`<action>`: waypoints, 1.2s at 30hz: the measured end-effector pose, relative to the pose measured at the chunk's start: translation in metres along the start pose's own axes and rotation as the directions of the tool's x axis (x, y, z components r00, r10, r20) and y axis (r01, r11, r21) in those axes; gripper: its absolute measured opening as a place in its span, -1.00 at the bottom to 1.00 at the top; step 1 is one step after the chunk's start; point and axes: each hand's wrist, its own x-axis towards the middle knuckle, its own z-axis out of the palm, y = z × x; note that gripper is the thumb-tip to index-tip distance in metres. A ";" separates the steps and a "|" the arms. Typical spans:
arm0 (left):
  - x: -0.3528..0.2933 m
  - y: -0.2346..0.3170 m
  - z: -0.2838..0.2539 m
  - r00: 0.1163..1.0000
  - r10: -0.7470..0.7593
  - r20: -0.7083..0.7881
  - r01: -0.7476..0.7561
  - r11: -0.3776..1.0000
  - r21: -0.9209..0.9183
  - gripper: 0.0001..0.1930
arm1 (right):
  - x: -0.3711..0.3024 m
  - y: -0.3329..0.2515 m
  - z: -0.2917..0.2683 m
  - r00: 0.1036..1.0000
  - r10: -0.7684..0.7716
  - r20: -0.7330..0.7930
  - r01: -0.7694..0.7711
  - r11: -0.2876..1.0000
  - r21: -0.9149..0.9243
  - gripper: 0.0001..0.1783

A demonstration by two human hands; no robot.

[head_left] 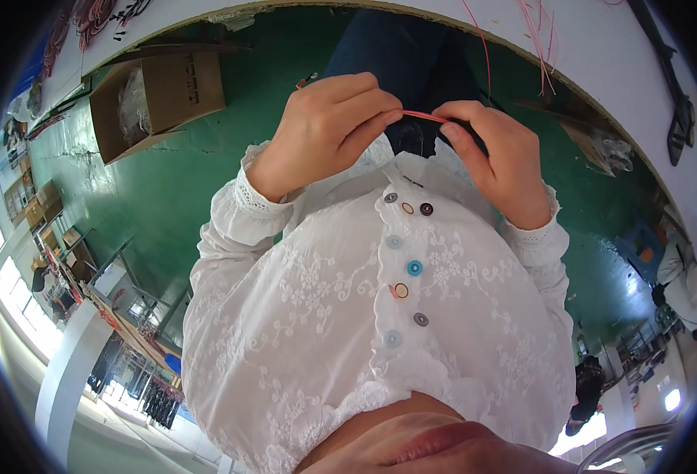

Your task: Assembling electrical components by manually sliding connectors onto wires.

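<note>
A short span of pink-red wire (422, 116) runs between my two hands, above my lap. My left hand (329, 126) pinches it between thumb and fingers, with the other fingers curled in. A small dark and orange end piece (307, 80) sticks out behind that hand's knuckles; I cannot make out whether it belongs to the same wire. My right hand (499, 150) grips the wire's other side between thumb and bent forefinger. The rest of the wire is hidden within the hands.
Ahead curves the edge of a white worktable (601, 47), with loose pink wires (540, 47) hanging over it. A black strap-like object (672, 103) lies at its right. Wire bundles (92, 20) lie far left. An open cardboard box (182, 87) with clear plastic stands on the green floor.
</note>
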 end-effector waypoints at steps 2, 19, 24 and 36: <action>0.002 0.002 0.001 0.998 0.069 -0.004 -0.069 0.998 -0.002 -0.96 | 0.003 -0.001 0.003 0.997 -0.018 0.074 0.024 0.997 -0.077 -0.83; 0.010 0.012 0.016 0.794 -0.477 0.377 0.565 0.350 -0.747 -0.56 | 0.011 0.008 0.026 0.945 -0.186 -0.269 0.133 0.970 -0.203 -0.79; -0.015 -0.017 0.018 0.954 -0.251 0.164 0.299 0.848 -0.438 -0.74 | 0.000 0.010 0.010 0.967 0.065 -0.245 -0.048 0.996 0.075 -0.86; -0.001 -0.002 0.004 0.999 0.037 0.037 -0.038 0.999 0.038 -0.95 | -0.006 0.011 0.004 0.999 -0.043 0.005 0.043 0.994 0.101 -0.78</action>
